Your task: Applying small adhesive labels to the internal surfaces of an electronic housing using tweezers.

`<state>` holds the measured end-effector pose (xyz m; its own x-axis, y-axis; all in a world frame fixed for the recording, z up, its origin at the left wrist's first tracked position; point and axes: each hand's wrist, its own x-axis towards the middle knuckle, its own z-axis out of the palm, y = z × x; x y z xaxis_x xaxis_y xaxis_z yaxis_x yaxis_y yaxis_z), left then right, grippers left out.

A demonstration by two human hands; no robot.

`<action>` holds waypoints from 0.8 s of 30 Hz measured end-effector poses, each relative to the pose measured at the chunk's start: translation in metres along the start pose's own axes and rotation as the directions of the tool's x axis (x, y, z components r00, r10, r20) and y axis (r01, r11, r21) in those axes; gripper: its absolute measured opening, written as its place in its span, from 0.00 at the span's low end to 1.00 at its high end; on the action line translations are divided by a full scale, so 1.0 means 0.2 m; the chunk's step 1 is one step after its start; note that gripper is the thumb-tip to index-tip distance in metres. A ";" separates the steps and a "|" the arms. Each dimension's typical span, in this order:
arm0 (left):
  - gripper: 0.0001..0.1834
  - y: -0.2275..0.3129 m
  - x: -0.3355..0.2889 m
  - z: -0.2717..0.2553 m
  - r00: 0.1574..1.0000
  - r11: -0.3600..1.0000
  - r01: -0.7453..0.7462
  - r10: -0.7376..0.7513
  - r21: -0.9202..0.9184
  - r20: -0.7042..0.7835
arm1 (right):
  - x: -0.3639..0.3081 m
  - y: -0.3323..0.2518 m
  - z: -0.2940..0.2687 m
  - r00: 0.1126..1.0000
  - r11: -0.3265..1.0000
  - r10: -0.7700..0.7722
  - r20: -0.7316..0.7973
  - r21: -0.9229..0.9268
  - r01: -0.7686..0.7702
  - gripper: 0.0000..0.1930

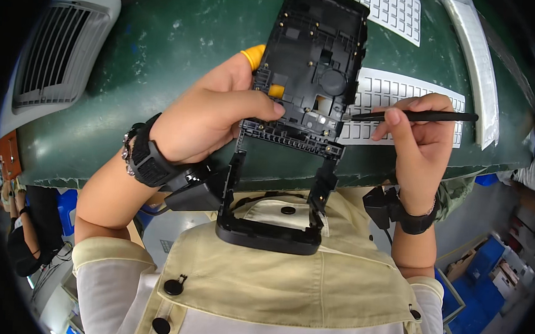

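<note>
My left hand (212, 111) grips a black plastic housing frame (306, 77) by its left edge, holding it upright above the green table; a yellow finger cot covers one fingertip. The frame has brass inserts, a round recess and an open rectangular lower section (269, 234) near my chest. My right hand (419, 136) pinches black tweezers (414, 116) like a pen, with the tip touching the frame's right side near a small bright part. Both wrists wear black straps.
White sheets of small labels (406, 96) lie on the green mat (165, 44) behind the frame. A grey vented unit (60, 50) stands at the left. A white strip (476, 57) lies at the right. Other people sit at the far left and far right edges. Blue bins (480, 296) are below right.
</note>
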<state>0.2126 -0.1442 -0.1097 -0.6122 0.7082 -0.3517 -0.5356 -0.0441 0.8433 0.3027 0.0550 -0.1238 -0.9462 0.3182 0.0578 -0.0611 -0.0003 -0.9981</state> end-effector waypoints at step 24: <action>0.30 0.01 0.00 0.01 0.999 0.999 0.037 -0.038 -0.024 -0.037 | -0.01 -0.07 -0.03 0.997 0.982 0.067 0.038 0.176 -0.072 0.10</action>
<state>0.2122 -0.1428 -0.1064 -0.6122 0.6831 -0.3983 -0.5719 -0.0346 0.8196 0.3068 0.0604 -0.1103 -0.9597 0.2809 -0.0081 -0.0474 -0.1901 -0.9806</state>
